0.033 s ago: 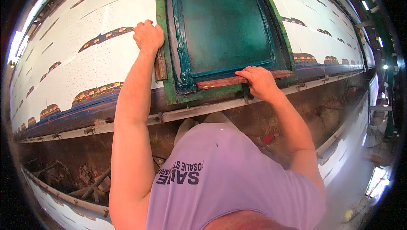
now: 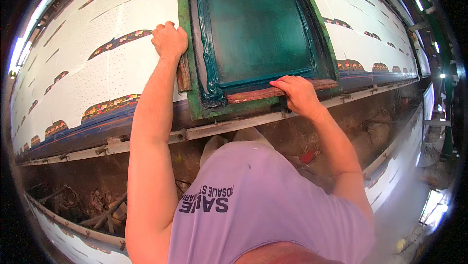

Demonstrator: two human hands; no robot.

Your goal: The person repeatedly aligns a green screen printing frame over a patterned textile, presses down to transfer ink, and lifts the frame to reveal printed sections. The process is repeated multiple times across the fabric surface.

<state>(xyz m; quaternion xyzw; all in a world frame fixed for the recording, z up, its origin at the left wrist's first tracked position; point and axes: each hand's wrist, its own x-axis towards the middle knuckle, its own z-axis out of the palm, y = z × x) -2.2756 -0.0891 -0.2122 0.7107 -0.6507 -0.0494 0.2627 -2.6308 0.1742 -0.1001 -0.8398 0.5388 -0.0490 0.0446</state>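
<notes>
A green-edged screen-printing frame [image 2: 196, 99] lies on the white patterned cloth, with dark green mesh and thick teal paste along its inner left and front sides. My left hand [image 2: 169, 41] is closed at the frame's left side, over a wooden side bar [image 2: 184, 75] whose lower end shows below the wrist. The curled fingers hide the upper part of that bar. Across the front inside edge of the frame lies a long reddish wooden squeegee [image 2: 251, 94]. My right hand [image 2: 297, 93] grips its top near the middle; its blade is hidden.
White cloth [image 2: 117, 18] with dark flowered shapes covers the long table to both sides. A pale metal rail [image 2: 209, 130] with small stops runs along the table's near edge. Sticks and debris [image 2: 105, 210] lie below, at left. Another cloth-covered table [image 2: 390, 179] stands behind me.
</notes>
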